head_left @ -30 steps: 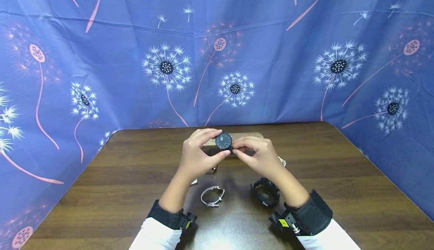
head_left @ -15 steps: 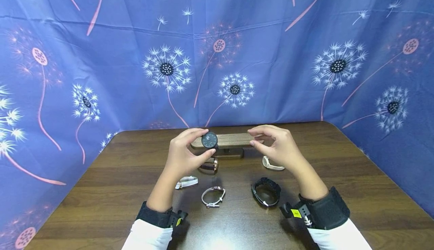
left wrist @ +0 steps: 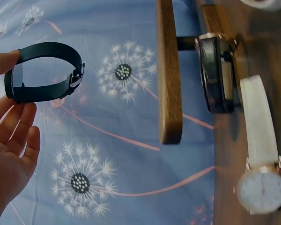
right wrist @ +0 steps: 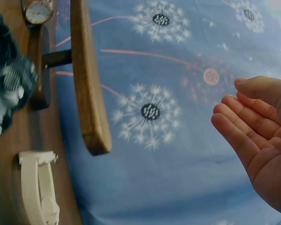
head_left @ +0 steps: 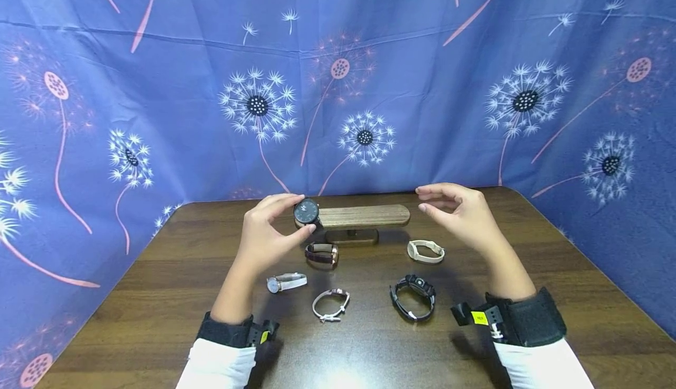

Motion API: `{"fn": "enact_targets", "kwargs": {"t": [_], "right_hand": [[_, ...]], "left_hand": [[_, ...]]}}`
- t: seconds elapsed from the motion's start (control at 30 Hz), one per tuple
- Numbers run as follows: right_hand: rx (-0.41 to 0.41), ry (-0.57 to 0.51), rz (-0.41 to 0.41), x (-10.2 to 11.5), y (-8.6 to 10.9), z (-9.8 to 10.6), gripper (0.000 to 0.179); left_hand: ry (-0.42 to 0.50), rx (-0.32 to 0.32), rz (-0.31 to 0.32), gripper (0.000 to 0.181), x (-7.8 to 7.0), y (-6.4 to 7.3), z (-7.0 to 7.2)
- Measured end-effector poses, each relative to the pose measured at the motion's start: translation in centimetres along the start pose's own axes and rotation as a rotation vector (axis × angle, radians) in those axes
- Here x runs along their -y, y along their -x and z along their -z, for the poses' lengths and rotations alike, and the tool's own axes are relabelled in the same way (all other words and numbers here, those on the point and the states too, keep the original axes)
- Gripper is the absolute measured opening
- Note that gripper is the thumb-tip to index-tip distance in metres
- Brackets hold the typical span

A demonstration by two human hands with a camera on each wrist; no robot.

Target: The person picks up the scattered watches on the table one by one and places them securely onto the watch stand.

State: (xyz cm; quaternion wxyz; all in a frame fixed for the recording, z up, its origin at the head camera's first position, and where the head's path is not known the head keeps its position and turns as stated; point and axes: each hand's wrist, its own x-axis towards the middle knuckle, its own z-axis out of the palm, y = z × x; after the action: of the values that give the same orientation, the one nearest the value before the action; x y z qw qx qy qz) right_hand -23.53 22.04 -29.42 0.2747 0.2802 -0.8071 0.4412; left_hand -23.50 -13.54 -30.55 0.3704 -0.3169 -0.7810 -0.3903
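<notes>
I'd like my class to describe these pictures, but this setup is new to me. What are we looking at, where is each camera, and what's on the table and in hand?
There is no robot here, just a person's two bare hands. The wide picture is from a camera worn on the head, looking forward and down. The other two are from cameras worn on the wrists, each watching that hand's work. The left hand pinches a round black watch by its case. The right hand is raised and holds nothing. On the wooden table stands a wooden stand with a long bar. Nearer the person lie a dark-strapped watch, a white-strapped watch, a thin pale band, a chunky black watch and a cream watch.
</notes>
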Motion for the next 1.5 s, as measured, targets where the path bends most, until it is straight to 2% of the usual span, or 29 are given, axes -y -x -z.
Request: {"fn": "enact_targets", "kwargs": {"t": [0.27,0.7,1.2,1.37,1.5], "right_hand": [[0.05,0.012,-0.105,-2.7,-0.1,0.4,0.024],[0.122,0.084,-0.167,-5.5,0.1,0.3,0.029],[0.232,0.065,-0.279,-8.2,0.4,-0.8,0.035],[0.256,0.054,-0.297,-9.2,0.6,-1.2,0.037],[0.29,0.063,-0.305,-9.8,0.3,-1.4,0.039]], "left_hand": [[-0.019,0.01,0.035,0.05,2.0,0.3,1.2],[-0.071,0.051,0.111,0.049,5.3,1.1,2.4],[-0.105,0.164,0.188,0.046,8.5,2.0,3.1],[-0.115,0.204,0.205,0.045,9.2,1.5,3.0],[-0.14,0.265,0.205,0.047,9.8,0.9,2.7]]}}
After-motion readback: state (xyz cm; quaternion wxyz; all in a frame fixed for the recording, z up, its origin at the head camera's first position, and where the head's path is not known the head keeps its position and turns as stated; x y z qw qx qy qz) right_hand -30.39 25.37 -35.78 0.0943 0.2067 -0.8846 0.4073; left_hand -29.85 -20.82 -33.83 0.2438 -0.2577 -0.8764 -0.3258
